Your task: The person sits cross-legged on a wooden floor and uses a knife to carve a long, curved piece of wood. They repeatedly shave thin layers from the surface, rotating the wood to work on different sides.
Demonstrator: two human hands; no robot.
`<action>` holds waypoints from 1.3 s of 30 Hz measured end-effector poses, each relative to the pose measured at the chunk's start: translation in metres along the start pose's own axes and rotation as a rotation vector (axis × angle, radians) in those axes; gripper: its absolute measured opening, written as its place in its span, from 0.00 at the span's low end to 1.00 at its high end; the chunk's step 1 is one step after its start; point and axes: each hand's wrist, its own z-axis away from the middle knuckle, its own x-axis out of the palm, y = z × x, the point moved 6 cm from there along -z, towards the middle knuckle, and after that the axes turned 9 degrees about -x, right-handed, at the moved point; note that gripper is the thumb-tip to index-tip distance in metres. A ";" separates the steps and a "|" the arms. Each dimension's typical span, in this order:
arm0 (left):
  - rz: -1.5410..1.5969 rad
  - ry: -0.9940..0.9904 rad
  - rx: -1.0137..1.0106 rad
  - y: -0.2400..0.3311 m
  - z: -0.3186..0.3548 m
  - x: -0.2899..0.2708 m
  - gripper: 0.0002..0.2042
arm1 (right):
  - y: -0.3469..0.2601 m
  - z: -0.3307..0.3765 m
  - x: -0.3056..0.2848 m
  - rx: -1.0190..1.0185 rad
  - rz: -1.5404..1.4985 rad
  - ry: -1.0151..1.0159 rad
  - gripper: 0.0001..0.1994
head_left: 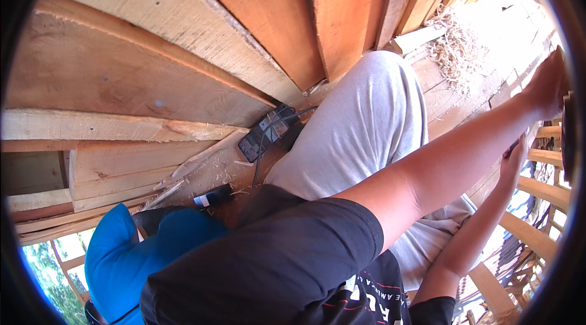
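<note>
Both of my arms reach to the right across my grey-trousered leg (366,123). My left hand (545,83) is at the picture's right rim, fingers resting by a dark round-edged object (566,132) that is mostly cut off. Whether that hand grips anything cannot be seen. Just below it, my right hand (514,163) is closed around a thin dark object (510,150), of which only a sliver shows. Wooden rails (543,192) lie under both hands.
Large wooden planks (140,74) fill the upper left. A black power strip (265,132) with a cable lies beside my leg, and a small black-and-white object (213,195) sits lower down. Wood shavings (455,44) are piled at upper right. A blue fabric thing (122,251) is at lower left.
</note>
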 end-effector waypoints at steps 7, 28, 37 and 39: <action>0.020 -0.210 -0.267 -0.035 -0.033 0.007 0.31 | -0.029 0.025 0.023 -0.060 -0.022 -0.007 0.10; -0.036 -0.241 -0.352 -0.048 -0.041 -0.052 0.17 | -0.017 0.001 0.007 -0.264 0.049 0.180 0.12; 0.359 -0.102 -0.211 -0.016 -0.028 -0.092 0.11 | -0.002 0.004 0.035 -0.114 0.257 -0.137 0.11; 0.323 -0.162 -0.166 -0.001 -0.028 -0.081 0.10 | 0.007 0.006 0.041 0.058 0.303 -0.164 0.13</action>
